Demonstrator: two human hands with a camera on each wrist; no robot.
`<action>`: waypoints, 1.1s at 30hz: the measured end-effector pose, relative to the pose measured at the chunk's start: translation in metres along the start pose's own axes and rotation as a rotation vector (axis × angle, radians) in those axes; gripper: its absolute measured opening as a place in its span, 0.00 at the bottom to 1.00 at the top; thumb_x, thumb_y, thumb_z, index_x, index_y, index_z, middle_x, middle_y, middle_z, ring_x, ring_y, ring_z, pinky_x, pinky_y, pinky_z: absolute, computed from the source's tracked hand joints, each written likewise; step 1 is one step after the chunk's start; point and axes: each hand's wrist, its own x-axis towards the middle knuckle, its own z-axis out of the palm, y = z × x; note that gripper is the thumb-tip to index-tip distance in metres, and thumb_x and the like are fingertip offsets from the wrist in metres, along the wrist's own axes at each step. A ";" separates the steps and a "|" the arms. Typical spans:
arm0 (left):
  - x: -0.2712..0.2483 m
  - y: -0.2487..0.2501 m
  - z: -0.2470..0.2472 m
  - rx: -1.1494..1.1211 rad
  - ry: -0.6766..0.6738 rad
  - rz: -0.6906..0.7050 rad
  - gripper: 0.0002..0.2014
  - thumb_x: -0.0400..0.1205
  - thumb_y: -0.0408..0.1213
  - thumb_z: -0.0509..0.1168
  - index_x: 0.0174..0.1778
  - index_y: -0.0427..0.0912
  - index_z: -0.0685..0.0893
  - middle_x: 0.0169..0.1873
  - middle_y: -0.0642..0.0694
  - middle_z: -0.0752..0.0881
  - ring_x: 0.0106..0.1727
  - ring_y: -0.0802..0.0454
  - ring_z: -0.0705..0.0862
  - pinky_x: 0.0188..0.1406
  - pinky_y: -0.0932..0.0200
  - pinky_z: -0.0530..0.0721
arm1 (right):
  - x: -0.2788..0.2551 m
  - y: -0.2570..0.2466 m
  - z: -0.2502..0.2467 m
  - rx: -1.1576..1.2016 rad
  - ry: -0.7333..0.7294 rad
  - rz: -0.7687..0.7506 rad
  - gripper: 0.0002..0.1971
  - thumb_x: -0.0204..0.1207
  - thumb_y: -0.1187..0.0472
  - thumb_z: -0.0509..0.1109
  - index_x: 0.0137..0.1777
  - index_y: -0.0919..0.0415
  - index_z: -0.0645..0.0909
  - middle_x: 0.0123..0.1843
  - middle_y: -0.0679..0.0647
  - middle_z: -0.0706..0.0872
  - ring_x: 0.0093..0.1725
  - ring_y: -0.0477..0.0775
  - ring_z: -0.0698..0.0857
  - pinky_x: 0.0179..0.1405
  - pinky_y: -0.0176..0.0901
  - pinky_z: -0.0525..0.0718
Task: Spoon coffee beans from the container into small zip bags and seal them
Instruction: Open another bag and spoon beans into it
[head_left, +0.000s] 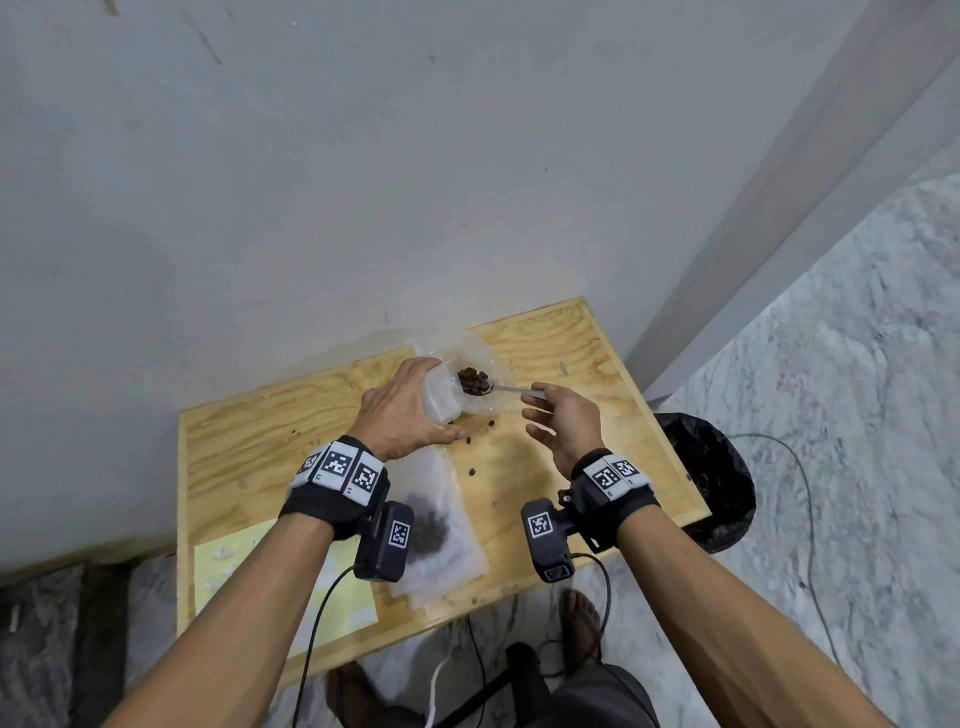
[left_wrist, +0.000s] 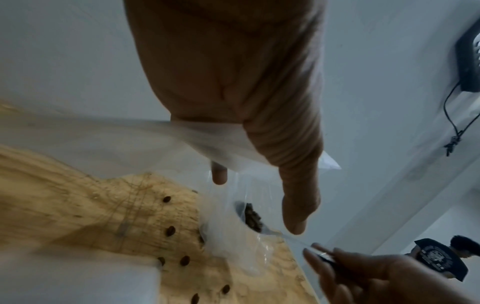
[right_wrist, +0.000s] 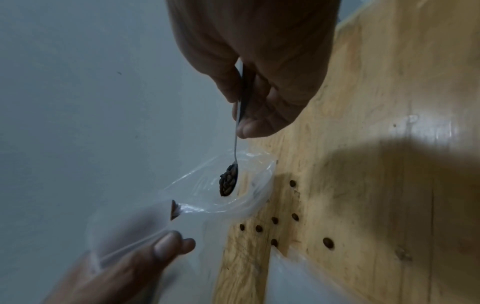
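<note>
My left hand (head_left: 415, 405) grips a small clear zip bag (head_left: 441, 400) just above the wooden table (head_left: 571, 353), thumb on the near side and fingers over the top. My right hand (head_left: 537, 395) pinches the handle of a metal spoon (head_left: 506, 388) heaped with coffee beans (head_left: 474, 382). The spoon bowl (right_wrist: 228, 182) hangs at the bag's open mouth (right_wrist: 207, 195); I cannot tell whether it is inside. In the left wrist view the beans (left_wrist: 252, 217) show through the plastic (left_wrist: 233, 236), below my thumb (left_wrist: 298, 205).
A flat clear bag with beans inside (head_left: 431, 530) lies near the table's front edge, under my left wrist. Several loose beans (head_left: 471, 472) are scattered on the wood. A yellow sheet (head_left: 234, 571) covers the front left corner. A black-lined bin (head_left: 711, 478) stands by the table's right edge.
</note>
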 end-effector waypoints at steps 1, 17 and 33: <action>0.000 -0.002 0.001 -0.001 0.003 -0.002 0.51 0.67 0.58 0.79 0.82 0.48 0.61 0.81 0.50 0.64 0.79 0.47 0.68 0.76 0.39 0.62 | -0.004 -0.002 -0.003 -0.014 -0.005 -0.013 0.12 0.82 0.66 0.60 0.57 0.68 0.84 0.44 0.60 0.89 0.34 0.52 0.83 0.31 0.42 0.82; 0.001 -0.012 0.013 0.001 0.075 0.023 0.50 0.67 0.57 0.80 0.81 0.47 0.62 0.80 0.48 0.65 0.78 0.47 0.68 0.77 0.39 0.63 | -0.062 -0.054 -0.011 -0.175 -0.081 -0.221 0.11 0.82 0.68 0.61 0.50 0.65 0.86 0.43 0.62 0.89 0.33 0.53 0.84 0.29 0.40 0.82; 0.002 -0.002 0.017 -0.049 0.099 0.054 0.50 0.65 0.57 0.80 0.80 0.49 0.64 0.79 0.51 0.66 0.77 0.50 0.71 0.78 0.38 0.63 | -0.081 -0.027 0.039 -0.814 -0.309 -0.682 0.10 0.83 0.60 0.65 0.54 0.59 0.87 0.45 0.49 0.92 0.35 0.37 0.85 0.35 0.31 0.81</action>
